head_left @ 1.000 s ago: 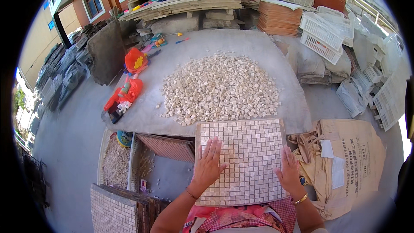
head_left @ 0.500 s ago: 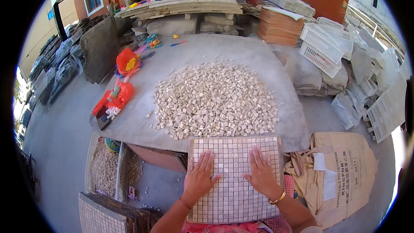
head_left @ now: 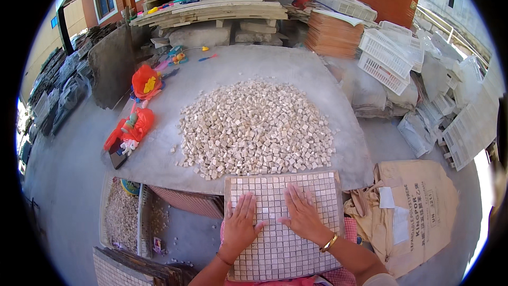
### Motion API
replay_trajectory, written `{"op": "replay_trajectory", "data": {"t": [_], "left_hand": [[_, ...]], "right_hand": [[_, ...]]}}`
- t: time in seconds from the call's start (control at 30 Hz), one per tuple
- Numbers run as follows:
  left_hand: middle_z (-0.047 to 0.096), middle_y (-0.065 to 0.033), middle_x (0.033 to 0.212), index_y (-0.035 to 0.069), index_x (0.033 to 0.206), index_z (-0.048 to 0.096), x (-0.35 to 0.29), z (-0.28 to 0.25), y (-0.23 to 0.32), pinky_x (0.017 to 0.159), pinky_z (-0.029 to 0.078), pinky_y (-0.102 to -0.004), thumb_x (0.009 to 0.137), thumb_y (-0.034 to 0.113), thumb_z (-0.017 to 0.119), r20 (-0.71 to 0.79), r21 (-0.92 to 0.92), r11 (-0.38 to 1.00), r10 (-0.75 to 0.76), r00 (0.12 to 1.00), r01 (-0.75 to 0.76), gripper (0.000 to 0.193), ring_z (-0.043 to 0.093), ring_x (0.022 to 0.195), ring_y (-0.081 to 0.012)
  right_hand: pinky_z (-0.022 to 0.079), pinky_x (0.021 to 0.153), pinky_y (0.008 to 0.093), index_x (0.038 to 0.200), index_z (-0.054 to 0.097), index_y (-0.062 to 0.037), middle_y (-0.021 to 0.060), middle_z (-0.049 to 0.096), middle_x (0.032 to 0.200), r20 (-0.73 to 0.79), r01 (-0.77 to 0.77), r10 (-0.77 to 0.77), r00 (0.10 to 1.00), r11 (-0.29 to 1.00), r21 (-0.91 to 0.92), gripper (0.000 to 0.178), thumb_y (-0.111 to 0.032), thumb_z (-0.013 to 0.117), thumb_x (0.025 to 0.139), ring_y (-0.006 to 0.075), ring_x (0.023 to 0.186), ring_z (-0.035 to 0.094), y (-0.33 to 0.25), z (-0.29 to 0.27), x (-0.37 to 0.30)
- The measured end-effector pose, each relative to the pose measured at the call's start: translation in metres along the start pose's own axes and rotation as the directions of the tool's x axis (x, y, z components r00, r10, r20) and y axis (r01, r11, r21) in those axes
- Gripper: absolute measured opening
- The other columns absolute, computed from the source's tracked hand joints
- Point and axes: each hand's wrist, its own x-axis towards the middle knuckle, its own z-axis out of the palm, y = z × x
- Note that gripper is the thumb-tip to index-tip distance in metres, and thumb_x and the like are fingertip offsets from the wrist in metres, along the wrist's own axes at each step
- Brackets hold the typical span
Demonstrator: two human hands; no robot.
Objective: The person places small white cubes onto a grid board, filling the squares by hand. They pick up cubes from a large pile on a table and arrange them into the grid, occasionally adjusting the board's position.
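A framed board of small square stone tiles [head_left: 275, 251] rests in front of me, its far edge at the table's near edge. My left hand [head_left: 242, 228] lies palm down on the tiles near the board's left side, fingers stretched out. Right of it, my right hand [head_left: 304, 214] is also flat on the tiles, with its fingers pointing away from me. Neither hand holds anything. Just beyond the board, a wide heap of loose beige tile cubes [head_left: 256, 127] covers the middle of the stone table [head_left: 346, 153].
Red plastic bags with toys [head_left: 138, 123] and a dark phone [head_left: 116, 158] lie on the table's left. Below stand a white crate of tile pieces [head_left: 123, 214] and stacked tile boards [head_left: 119, 267]. A brown sack [head_left: 423, 206] lies right; white baskets [head_left: 386, 55] are behind.
My right hand has slid left across the tiles, closer to my left hand. My left hand stays flat near the left side. The whole view has shifted slightly.
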Motion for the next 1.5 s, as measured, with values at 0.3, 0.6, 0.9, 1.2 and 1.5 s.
{"op": "replay_trajectory", "data": {"t": [0.3, 0.6, 0.9, 1.2, 1.5], "left_hand": [[0.03, -0.0148, 0.148, 0.001, 0.141, 0.03, 0.002, 0.004, -0.001, 0.111, 0.014, -0.0543, 0.078, 0.043, 0.064, 0.012, -0.05, 0.999, 0.006, 1.0, -0.006, 0.083, 0.025, 0.138, -0.0309], [0.03, -0.0143, 0.148, 0.002, 0.141, 0.032, 0.029, 0.003, -0.004, 0.111, 0.014, -0.0546, 0.08, 0.055, 0.057, -0.047, 0.06, 0.998, 0.004, 0.999, -0.001, 0.084, 0.027, 0.137, -0.0311], [0.031, -0.0156, 0.147, 0.002, 0.14, 0.033, 0.029, 0.01, -0.012, 0.11, 0.016, -0.0536, 0.084, 0.052, 0.054, -0.053, 0.015, 1.0, 0.003, 0.999, -0.003, 0.078, 0.028, 0.137, -0.0322], [0.03, -0.0155, 0.148, 0.002, 0.141, 0.032, 0.036, 0.013, -0.005, 0.111, 0.016, -0.0534, 0.083, 0.05, 0.055, -0.063, 0.027, 0.999, 0.019, 0.998, -0.017, 0.078, 0.026, 0.138, -0.0319], [0.026, -0.0164, 0.149, 0.003, 0.143, 0.027, 0.03, 0.007, -0.014, 0.111, 0.013, -0.0538, 0.085, 0.048, 0.055, -0.027, 0.033, 0.999, 0.003, 1.0, -0.002, 0.078, 0.022, 0.139, -0.0335]], "right_hand": [[0.021, 0.109, 0.052, 0.14, 0.028, 0.0047, 0.0214, 0.027, 0.146, -0.103, 0.022, -0.022, 0.994, 1.0, 0.005, 0.078, -0.054, 0.043, 0.09, 0.0342, 0.136, 0.026, -0.005, -0.012, 0.001], [0.016, 0.111, 0.0513, 0.141, 0.025, 0.0034, 0.0201, 0.023, 0.149, -0.137, -0.118, 0.121, 0.983, 0.992, 0.032, 0.077, -0.053, 0.04, 0.091, 0.0323, 0.139, 0.021, 0.022, -0.02, -0.011], [0.018, 0.11, 0.0539, 0.139, 0.031, 0.0039, 0.0206, 0.03, 0.145, -0.256, -0.361, 0.365, 0.895, 0.93, 0.063, 0.066, -0.036, 0.052, 0.091, 0.0325, 0.138, 0.024, 0.081, -0.039, -0.023], [0.027, 0.106, 0.0525, 0.134, 0.039, 0.0025, 0.0198, 0.036, 0.142, -0.192, -0.234, 0.243, 0.951, 0.97, 0.066, 0.059, -0.037, 0.049, 0.092, 0.0328, 0.133, 0.033, 0.135, -0.022, -0.039], [0.025, 0.107, 0.0525, 0.137, 0.032, 0.0053, 0.0211, 0.03, 0.145, -0.03, -0.284, 0.282, 0.959, 0.958, -0.053, 0.07, -0.047, 0.044, 0.092, 0.0315, 0.134, 0.031, 0.125, -0.049, -0.03]]}}
